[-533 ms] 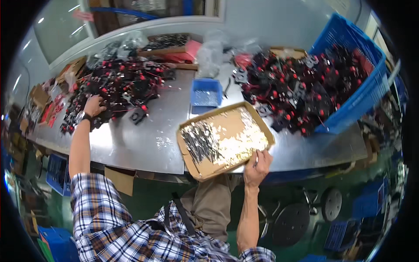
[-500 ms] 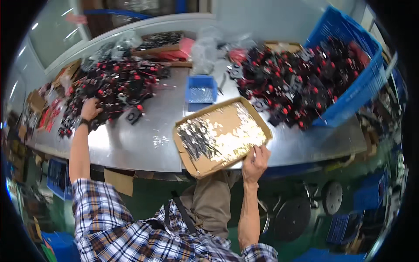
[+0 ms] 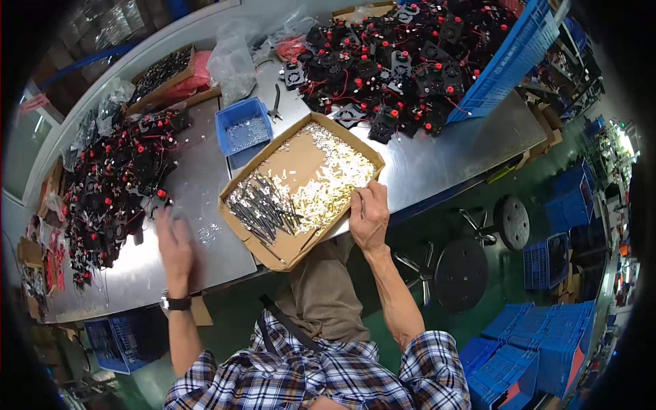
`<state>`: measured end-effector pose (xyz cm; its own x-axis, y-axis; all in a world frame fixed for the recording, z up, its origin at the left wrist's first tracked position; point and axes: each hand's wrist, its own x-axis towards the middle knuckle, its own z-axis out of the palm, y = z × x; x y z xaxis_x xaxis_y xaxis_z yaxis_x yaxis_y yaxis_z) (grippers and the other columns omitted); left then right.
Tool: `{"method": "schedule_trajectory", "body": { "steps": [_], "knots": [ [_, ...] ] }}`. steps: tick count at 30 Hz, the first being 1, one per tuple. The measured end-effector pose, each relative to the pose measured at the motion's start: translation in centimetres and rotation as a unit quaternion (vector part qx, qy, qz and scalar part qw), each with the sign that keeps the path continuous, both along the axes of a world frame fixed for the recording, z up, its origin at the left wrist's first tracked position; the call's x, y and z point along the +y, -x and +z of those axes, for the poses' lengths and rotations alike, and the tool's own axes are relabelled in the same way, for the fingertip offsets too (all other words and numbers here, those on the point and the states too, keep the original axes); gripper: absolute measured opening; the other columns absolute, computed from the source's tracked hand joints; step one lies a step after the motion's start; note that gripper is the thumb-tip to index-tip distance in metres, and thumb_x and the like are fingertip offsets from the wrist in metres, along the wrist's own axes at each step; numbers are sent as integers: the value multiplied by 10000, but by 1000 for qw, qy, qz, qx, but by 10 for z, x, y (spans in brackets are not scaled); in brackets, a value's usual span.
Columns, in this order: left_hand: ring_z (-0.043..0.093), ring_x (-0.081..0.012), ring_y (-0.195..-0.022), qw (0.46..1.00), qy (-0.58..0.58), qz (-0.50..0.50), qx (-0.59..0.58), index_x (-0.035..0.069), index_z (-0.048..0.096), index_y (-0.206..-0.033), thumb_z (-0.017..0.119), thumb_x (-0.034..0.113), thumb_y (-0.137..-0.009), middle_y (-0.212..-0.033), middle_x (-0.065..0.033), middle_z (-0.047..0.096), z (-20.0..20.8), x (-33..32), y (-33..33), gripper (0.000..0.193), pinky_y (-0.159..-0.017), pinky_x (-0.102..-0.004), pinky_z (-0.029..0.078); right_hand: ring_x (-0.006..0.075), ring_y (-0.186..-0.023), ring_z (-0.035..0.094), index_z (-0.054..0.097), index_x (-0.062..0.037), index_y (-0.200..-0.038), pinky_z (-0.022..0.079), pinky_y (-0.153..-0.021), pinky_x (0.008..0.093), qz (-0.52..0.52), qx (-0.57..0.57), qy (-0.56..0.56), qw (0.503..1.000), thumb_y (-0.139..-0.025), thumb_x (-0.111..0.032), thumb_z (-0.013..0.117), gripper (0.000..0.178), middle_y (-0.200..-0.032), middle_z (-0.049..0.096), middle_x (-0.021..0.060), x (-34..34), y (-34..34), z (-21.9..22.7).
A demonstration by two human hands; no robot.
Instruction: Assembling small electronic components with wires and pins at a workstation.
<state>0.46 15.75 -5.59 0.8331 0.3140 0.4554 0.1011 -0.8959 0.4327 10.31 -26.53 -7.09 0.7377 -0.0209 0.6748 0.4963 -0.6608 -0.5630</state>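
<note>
My right hand (image 3: pixel 370 213) is closed on the near right rim of a shallow cardboard tray (image 3: pixel 272 254), thumb over its edge. The tray juts past the table's front edge over my lap. Inside are many shiny small metal pieces (image 3: pixel 328 181) and a heap of thin dark strips (image 3: pixel 263 208). My left hand (image 3: pixel 174 249), blurred by motion, is over the table between the tray and the left pile of black fan-like parts with red bits (image 3: pixel 113 188). Its fingers look stretched and apart, with nothing visible in them. Small clear bits (image 3: pixel 208 234) lie on the metal beside it.
Behind the tray stand a blue bin of small pieces (image 3: pixel 244 123) and black-handled pliers (image 3: pixel 275 104). A larger pile of similar black parts (image 3: pixel 403 68) spreads at the right, against a blue crate (image 3: pixel 506 65). Stools (image 3: pixel 462 273) and stacked blue crates (image 3: pixel 519 348) are on the floor.
My left hand has come off the left pile, back toward me and the tray. My right hand still grips the tray's rim. The whole view has turned, shifting the table in the picture.
</note>
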Motion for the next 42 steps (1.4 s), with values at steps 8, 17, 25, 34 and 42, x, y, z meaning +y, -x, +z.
{"method": "schedule_trajectory", "body": {
  "steps": [8, 17, 25, 34, 42],
  "knots": [
    [255, -454, -1494, 996, 53, -46, 48, -95, 275, -1529, 561, 278, -998, -1600, -303, 279, 4, -56, 9, 709, -1233, -483, 215, 405, -1001, 620, 642, 55, -1037, 503, -874, 441, -25, -17, 26, 999, -958, -31, 612, 120, -1097, 634, 236, 0, 1, 2],
    [227, -413, -1514, 973, -136, -127, 137, -7, 292, -1556, 600, 391, -969, -1616, -285, 243, 16, -50, -28, 773, -1257, -497, 174, 393, -1020, 622, 642, 68, -1040, 503, -885, 430, -15, -8, 22, 1000, -988, -54, 590, 142, -1108, 641, 231, 3, 0, -4],
    [326, -455, -1444, 992, -46, -117, 26, -8, 373, -1510, 564, 297, -993, -1554, -300, 341, -2, -34, -16, 630, -1221, -516, 245, 391, -1013, 625, 640, 69, -1037, 505, -871, 429, -31, -12, 15, 999, -990, -55, 582, 144, -1079, 648, 225, 3, 1, -5],
    [304, -442, -1468, 960, -121, -219, 126, 12, 384, -1517, 614, 244, -961, -1571, -280, 338, 33, -46, -34, 644, -1233, -501, 232, 390, -924, 658, 640, 59, -1040, 532, -808, 413, -15, 21, -16, 1000, -969, -47, 601, 133, -1055, 666, 217, -4, 4, 3],
    [415, -393, -1433, 973, 7, -207, 103, 18, 548, -1411, 502, 72, -1010, -1521, -200, 475, 31, -69, -9, 406, -1183, -439, 337, 428, -981, 699, 656, 32, -1151, 545, -805, 472, -89, 30, -45, 995, -946, -291, 690, 384, -1009, 707, 269, -56, -82, 28]
  ]
}}
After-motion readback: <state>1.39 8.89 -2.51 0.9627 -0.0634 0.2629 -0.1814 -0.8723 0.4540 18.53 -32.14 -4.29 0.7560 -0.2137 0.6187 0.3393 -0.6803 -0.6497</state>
